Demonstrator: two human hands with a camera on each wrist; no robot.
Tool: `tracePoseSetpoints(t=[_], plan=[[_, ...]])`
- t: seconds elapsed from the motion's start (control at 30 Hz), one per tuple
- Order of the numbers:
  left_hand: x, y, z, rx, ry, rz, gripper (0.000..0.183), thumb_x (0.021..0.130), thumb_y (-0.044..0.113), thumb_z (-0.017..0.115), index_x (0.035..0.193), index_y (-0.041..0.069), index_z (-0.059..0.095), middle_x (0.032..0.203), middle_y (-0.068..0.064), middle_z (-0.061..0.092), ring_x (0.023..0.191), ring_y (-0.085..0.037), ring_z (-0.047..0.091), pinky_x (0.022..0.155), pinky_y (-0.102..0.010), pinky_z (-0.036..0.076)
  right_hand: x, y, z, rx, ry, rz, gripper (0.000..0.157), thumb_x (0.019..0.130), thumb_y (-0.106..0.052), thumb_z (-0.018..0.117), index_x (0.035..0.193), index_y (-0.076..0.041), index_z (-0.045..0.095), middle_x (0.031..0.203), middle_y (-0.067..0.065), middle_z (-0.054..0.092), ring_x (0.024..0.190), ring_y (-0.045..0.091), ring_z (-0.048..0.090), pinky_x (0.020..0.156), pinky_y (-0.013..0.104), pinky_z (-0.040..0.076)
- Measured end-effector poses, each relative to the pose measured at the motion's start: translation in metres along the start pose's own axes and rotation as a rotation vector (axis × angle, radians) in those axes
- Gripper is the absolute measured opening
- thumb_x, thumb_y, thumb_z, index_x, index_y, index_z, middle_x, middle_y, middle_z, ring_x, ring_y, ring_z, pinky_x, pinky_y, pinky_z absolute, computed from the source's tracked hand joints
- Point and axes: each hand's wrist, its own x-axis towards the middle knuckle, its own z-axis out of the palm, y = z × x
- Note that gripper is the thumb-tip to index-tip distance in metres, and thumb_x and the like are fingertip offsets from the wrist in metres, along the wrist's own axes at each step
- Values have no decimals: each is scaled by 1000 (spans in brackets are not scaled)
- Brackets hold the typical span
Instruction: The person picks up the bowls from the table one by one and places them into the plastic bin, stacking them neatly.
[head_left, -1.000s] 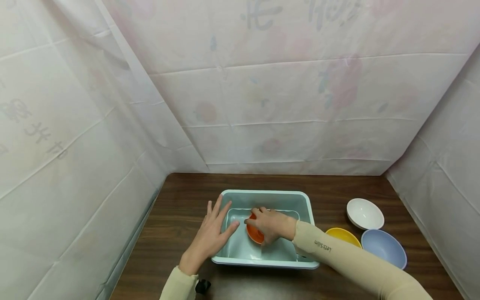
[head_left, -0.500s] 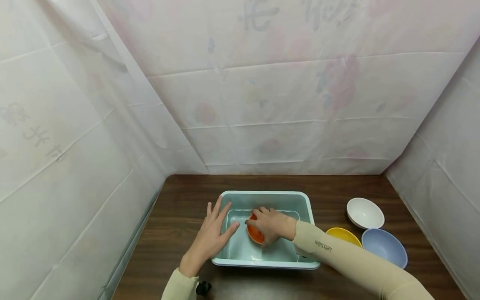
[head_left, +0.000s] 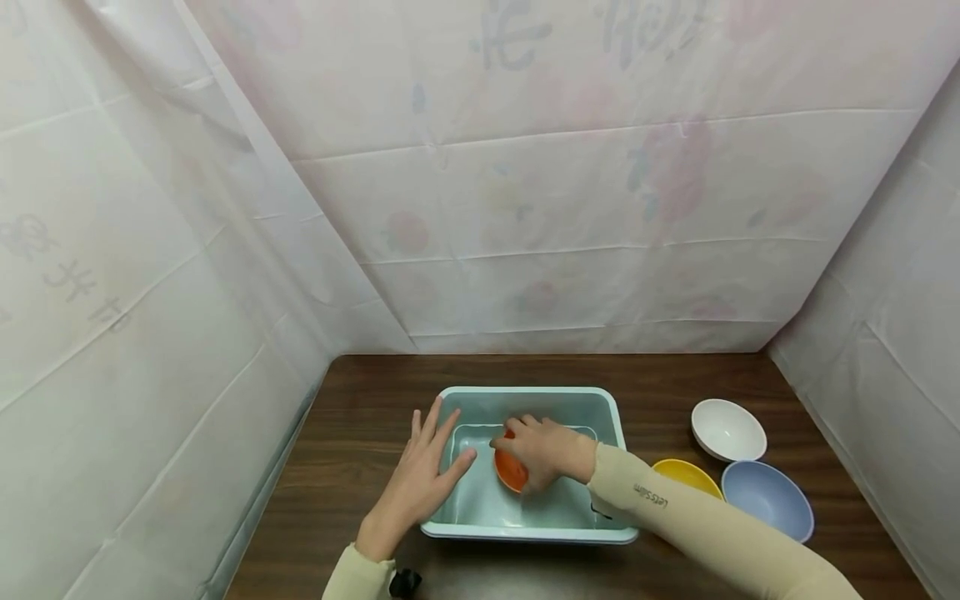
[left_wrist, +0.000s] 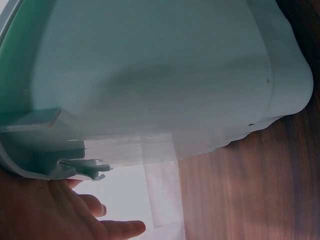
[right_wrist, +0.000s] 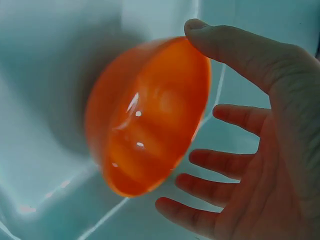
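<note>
An orange bowl (head_left: pixel 511 472) sits inside the light blue-green plastic basin (head_left: pixel 525 533), left of its middle. My right hand (head_left: pixel 546 450) reaches into the basin over the bowl. In the right wrist view the thumb lies at the rim of the orange bowl (right_wrist: pixel 150 120), while the other fingers (right_wrist: pixel 235 117) spread loosely beside it, apart from the bowl's wall. At the basin's left rim my left hand (head_left: pixel 416 479) is spread, fingers extended. The left wrist view has these fingers (left_wrist: pixel 120 229) below the basin's rim, next to its outer wall (left_wrist: pixel 165 65).
On the dark wood table (head_left: pixel 375 400), right of the basin, stand a white bowl (head_left: pixel 727 429), a blue bowl (head_left: pixel 768 500) and a yellow bowl (head_left: pixel 688 477), the last partly hidden by the right sleeve. Pale sheets (head_left: pixel 525 208) hang behind and at both sides.
</note>
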Motion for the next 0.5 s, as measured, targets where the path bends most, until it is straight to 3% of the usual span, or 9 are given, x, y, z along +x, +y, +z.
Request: tracePoseSetpoints(t=[0.5], plan=[[0, 1, -1, -12, -9, -9, 76, 101, 62, 51, 162, 19, 35, 175, -3, 3, 158, -45, -6, 117, -77, 19, -24, 15, -38, 222, 51, 29, 69, 87, -48, 78, 146, -18, 57, 134, 5, 62, 100, 14, 63, 89, 33, 58]])
